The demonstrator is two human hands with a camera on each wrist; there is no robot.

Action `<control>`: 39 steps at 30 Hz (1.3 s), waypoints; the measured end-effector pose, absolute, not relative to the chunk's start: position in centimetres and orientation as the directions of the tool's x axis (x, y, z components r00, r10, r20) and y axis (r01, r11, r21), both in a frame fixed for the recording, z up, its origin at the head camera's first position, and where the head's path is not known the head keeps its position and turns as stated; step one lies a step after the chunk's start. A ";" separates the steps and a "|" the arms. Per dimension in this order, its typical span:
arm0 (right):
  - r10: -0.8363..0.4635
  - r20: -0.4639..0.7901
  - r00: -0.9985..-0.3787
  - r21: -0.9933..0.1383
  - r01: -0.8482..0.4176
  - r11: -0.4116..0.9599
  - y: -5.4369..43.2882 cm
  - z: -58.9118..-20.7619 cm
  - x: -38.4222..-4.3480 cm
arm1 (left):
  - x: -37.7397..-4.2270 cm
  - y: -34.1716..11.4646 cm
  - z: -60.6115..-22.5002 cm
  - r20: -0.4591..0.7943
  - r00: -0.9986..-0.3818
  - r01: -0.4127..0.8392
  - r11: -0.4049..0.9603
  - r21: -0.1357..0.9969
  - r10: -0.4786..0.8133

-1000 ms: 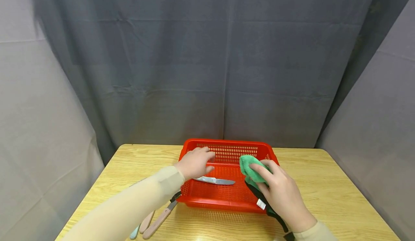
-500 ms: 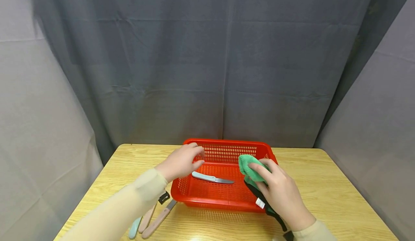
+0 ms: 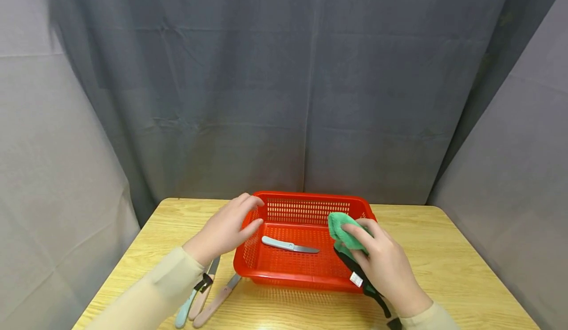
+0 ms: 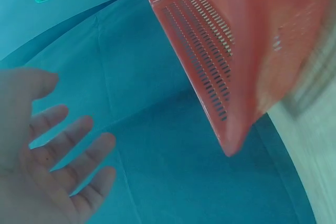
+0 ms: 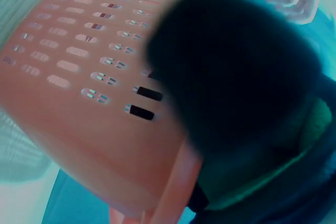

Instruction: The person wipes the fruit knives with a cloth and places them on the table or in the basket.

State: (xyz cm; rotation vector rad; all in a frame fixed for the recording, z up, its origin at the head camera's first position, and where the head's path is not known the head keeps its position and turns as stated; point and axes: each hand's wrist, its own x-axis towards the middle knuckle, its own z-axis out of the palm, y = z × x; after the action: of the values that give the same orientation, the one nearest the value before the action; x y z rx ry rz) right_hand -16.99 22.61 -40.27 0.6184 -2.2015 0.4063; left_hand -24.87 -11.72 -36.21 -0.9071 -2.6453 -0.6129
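Observation:
My right hand [image 3: 381, 261] grips a folded green cloth [image 3: 346, 230] over the right end of the red plastic basket [image 3: 306, 278]. Inside that basket lies a knife [image 3: 288, 245] with a pale blue handle, its blade pointing right. My left hand [image 3: 228, 226] is held above the basket's left rim, fingers spread and holding nothing; the left wrist view shows its bare palm and fingers [image 4: 79, 156]. On the table below the left forearm lie a knife with a pale blue handle [image 3: 184, 310] and two knives with pink handles, one nearer the basket [image 3: 213, 308].
The basket stands on a light wooden table [image 3: 426, 261]. Grey curtains [image 3: 284, 98] hang behind it and at both sides. A dark strap with a white tag [image 3: 356, 279] hangs by the right hand. A dark shape [image 5: 236, 72] blocks much of the right wrist view.
My left hand has moved left from over the knife in the basket to the left rim, uncovering that knife's handle. The right hand with the green cloth stays almost where it was.

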 end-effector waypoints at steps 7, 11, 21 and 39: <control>-0.279 0.763 -0.583 -0.111 -0.543 0.832 22.8 -40.5 -17.0 | -22.5 -14.9 -38.7 0.451 -0.810 0.543 0.770 0.335 0.375; -0.264 0.767 -0.585 -0.117 -0.532 0.838 23.1 -40.7 -17.0 | -21.5 -16.3 -40.1 0.454 -0.825 0.502 0.803 0.321 0.335; -0.256 0.761 -0.596 -0.126 -0.523 0.843 23.2 -40.5 -16.8 | -20.4 -17.7 -42.2 0.141 -0.928 0.371 0.883 0.288 0.344; -0.270 0.760 -0.591 -0.114 -0.530 0.840 23.2 -40.5 -16.8 | -19.6 -17.9 -47.1 -0.062 -0.883 0.435 0.861 0.264 0.466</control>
State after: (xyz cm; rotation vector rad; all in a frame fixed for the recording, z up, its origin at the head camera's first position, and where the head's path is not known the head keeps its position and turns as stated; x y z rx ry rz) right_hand -16.83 23.24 -40.54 0.5800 -2.2268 0.4231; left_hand -19.57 -17.87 -47.08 -0.7655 -3.1490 -0.3995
